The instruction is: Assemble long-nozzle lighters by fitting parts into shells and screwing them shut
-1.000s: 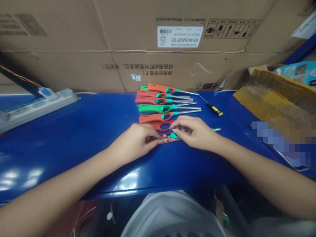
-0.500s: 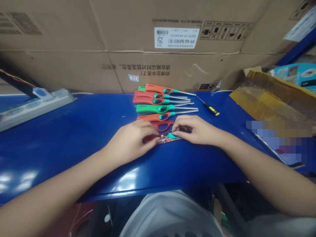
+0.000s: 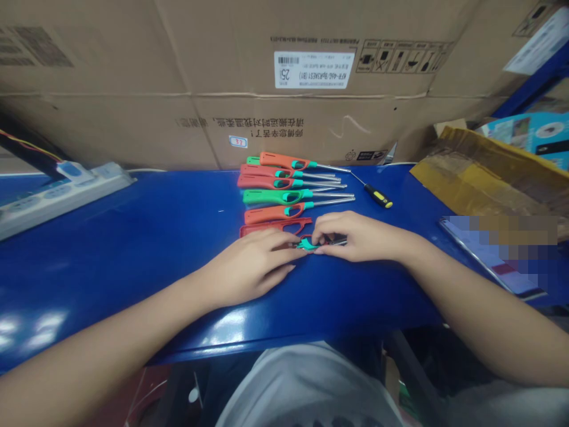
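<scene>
An opened lighter (image 3: 306, 244) with a teal trigger part lies on the blue table between my hands, mostly covered by fingers. My left hand (image 3: 253, 264) reaches over its handle end, thumb and index finger pressed at the teal part. At the other end my right hand (image 3: 360, 238) is closed in a pinch around the lighter, whose metal tube pokes out beneath the palm. Just behind lies a loose red shell half (image 3: 255, 228). Farther back, several long-necked lighters, among them an orange lighter (image 3: 271, 214) and a green lighter (image 3: 267, 197), lie in a stack of rows.
A black and yellow screwdriver (image 3: 377, 196) rests right of the lighters. Cardboard (image 3: 133, 130) walls off the back. On the left stands a white power strip (image 3: 66, 193); at right are a yellow-taped package (image 3: 480, 172) and a phone (image 3: 480, 255), partly blurred.
My left hand has slid right along the lighter, its fingertips now at the teal part, uncovering the red shell half. My right hand has shifted slightly, and the metal tube now shows.
</scene>
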`<state>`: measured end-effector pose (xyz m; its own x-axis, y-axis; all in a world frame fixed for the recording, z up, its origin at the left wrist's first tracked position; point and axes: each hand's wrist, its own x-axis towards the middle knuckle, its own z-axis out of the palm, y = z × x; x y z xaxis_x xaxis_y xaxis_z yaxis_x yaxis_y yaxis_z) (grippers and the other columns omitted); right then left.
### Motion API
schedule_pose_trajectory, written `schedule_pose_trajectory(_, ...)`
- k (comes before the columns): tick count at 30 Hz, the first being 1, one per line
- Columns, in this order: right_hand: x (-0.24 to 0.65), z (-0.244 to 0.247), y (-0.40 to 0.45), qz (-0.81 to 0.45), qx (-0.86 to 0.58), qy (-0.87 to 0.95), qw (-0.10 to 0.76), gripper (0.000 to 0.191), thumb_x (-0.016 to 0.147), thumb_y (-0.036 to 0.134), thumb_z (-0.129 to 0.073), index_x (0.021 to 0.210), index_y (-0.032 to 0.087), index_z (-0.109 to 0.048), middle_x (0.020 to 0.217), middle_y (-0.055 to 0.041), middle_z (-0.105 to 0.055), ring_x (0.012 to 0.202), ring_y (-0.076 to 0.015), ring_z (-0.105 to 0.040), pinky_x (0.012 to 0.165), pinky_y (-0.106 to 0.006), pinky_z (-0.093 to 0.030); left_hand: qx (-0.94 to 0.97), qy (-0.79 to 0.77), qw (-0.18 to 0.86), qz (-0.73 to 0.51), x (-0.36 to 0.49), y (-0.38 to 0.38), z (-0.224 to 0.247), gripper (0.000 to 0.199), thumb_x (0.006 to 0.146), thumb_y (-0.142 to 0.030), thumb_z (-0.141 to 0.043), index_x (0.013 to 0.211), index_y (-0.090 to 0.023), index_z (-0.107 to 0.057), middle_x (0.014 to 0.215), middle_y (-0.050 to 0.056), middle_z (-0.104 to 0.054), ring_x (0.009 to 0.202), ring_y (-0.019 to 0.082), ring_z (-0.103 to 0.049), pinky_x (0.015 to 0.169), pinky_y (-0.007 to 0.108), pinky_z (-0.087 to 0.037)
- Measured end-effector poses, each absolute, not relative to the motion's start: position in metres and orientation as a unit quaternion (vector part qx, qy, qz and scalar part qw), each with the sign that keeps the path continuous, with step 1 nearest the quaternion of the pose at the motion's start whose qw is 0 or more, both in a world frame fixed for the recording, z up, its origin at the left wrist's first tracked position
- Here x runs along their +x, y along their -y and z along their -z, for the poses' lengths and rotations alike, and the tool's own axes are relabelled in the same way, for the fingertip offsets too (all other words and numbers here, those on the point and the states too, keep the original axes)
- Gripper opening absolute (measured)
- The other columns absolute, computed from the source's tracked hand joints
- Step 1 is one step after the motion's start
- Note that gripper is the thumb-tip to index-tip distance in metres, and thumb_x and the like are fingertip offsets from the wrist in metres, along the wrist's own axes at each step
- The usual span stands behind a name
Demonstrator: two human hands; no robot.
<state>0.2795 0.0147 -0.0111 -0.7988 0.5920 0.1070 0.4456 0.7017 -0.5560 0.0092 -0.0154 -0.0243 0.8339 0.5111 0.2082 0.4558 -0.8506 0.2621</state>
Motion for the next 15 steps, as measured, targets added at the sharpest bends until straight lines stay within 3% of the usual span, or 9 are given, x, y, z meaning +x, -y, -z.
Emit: schedule_pose_trajectory(15, 0.2804, 0.0095, -0.0163, -0.276, -0.281, 0.909, 0.134, 0.016, 0.091, 0.011, -0.060, 0.099, 0.016, -0.073, 0.094, -0.0045, -0.069, 0.085, -0.0151, -0.063, 0.076, -0.026, -0.050, 0.951, -0.256, 0.124, -0.122, 0.0096, 0.0160, 0.0272, 0.042, 0.102, -0.026, -0.051, 0.143, -0.026, -0.057, 0.140, 0.009, -0.058, 0.124, 0.025, -0.057, 0.105, 0.041, -0.050)
